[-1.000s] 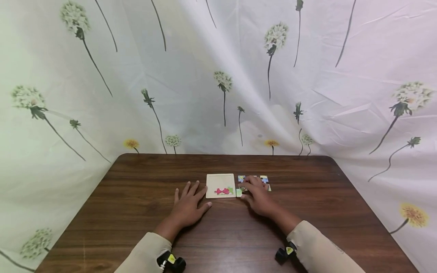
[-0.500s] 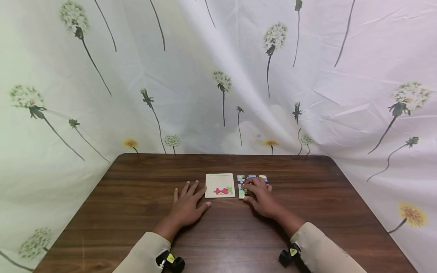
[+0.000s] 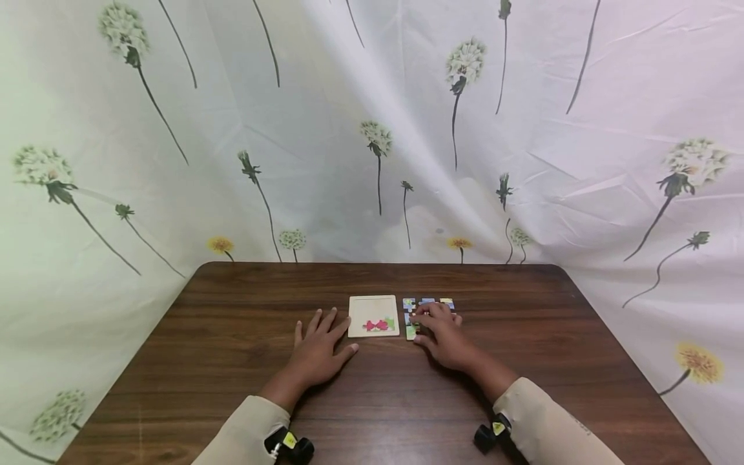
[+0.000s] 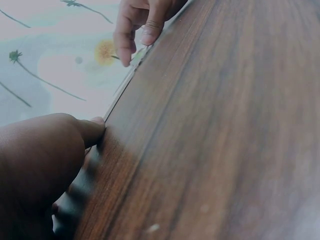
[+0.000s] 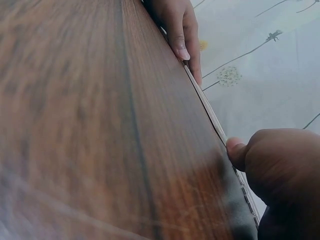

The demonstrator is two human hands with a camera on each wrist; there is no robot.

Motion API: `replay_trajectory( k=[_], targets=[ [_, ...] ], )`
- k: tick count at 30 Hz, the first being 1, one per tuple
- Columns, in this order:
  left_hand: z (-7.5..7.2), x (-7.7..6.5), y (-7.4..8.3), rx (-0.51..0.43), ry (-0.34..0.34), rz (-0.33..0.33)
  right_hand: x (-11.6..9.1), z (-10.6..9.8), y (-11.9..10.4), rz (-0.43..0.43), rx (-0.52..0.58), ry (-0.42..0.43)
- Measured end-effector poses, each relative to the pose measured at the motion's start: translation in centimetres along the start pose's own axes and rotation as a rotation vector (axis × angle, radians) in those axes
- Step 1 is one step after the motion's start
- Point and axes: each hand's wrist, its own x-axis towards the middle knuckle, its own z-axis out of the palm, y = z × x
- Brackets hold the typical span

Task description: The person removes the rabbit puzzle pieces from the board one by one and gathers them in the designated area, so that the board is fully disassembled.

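A square pale puzzle tray (image 3: 360, 310) lies on the table, with red and green pieces along its lower edge. My left hand (image 3: 316, 355) rests spread on the tabletop, index fingertip at the tray's left side, thumb near its lower left corner. To the tray's right, my right hand (image 3: 447, 339) bends over loose jigsaw pieces, thumb and index finger pinching a green puzzle piece (image 3: 411, 333) at the near left of the group. Its palm and fingers hide several pieces. The right hand (image 4: 145, 22) also shows in the left wrist view, fingertips down at tray level.
Loose blue and yellow puzzle pieces (image 3: 446, 302) lie along the far side of the group. The brown wooden table (image 3: 372, 400) reaches back to a flower-printed cloth (image 3: 325, 129), which also hangs at both sides.
The right hand has drawn the green piece slightly right, away from the tray and beside the other pieces, then stayed nearly still. The left hand keeps its place.
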Motion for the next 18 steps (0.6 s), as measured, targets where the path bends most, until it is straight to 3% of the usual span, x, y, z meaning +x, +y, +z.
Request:
replay_trajectory(
  k=[18],
  targets=[
    [0.05, -0.3, 0.01, -0.028, 0.023, 0.019, -0.13, 0.05, 0.17, -0.029, 0.024, 0.005]
  ],
)
